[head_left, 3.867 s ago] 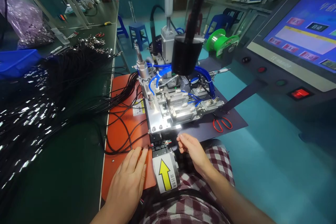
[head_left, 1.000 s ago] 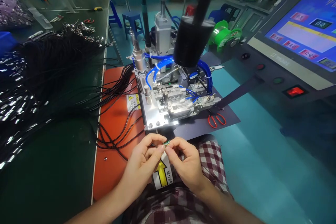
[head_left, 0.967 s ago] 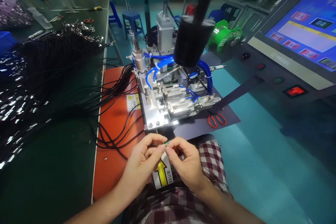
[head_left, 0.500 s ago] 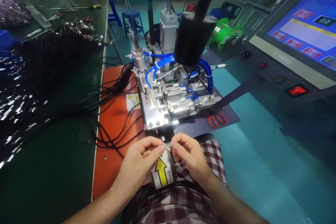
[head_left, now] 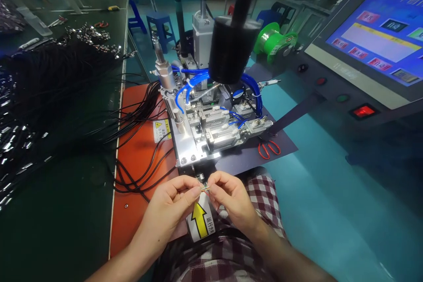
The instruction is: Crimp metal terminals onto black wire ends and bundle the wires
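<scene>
Thin coloured wires [head_left: 205, 189] span the small gap between my two hands, low in the middle of the view. My left hand [head_left: 180, 198] pinches them between thumb and forefinger from the left. From the right, my right hand [head_left: 230, 194] pinches their other side, its fingers curled. The exact wire ends are hidden by my fingertips. Just beyond the hands stands a metal machine [head_left: 211, 128] with blue air tubes [head_left: 198, 80]. Below them is a white label with a yellow arrow [head_left: 200, 222].
Black cables [head_left: 142, 108] run over the orange board [head_left: 132, 224] from a large heap [head_left: 59, 66] on the left table. Red-handled scissors [head_left: 269, 150] lie right of the machine. A lit touchscreen [head_left: 380, 35] and a green wire spool [head_left: 276, 42] stand right. A black lamp head [head_left: 233, 48] hangs above.
The view has shifted a little, so the machine and table appear further left. Both hands keep their pinch on the wires, with only slight finger movement.
</scene>
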### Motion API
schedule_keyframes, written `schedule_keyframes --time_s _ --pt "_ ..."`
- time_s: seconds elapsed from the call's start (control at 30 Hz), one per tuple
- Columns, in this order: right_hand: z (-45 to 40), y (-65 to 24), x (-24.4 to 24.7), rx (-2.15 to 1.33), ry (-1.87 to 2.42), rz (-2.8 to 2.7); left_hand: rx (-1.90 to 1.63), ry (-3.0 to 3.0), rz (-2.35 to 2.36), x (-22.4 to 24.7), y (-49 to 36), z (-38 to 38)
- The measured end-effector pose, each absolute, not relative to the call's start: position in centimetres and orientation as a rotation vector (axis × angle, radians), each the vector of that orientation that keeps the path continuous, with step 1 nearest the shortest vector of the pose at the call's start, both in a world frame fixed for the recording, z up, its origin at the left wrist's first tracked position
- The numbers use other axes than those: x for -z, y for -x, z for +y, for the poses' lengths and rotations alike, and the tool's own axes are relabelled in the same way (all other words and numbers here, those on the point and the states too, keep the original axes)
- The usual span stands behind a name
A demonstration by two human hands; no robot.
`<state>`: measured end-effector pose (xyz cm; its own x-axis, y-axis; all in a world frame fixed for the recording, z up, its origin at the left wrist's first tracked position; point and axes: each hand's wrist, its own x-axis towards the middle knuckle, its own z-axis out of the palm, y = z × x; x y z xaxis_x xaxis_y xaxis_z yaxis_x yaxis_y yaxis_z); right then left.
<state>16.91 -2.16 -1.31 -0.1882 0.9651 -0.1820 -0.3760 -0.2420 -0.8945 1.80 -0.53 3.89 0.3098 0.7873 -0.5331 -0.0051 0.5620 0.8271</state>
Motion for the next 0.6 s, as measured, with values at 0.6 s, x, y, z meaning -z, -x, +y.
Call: schedule_keyframes --time_s 0.6 --pt "-1.2 -17.9 0.3 -1.756 0.927 -1.024 -0.498 -0.886 1.093 -3.1 -1.5 -0.6"
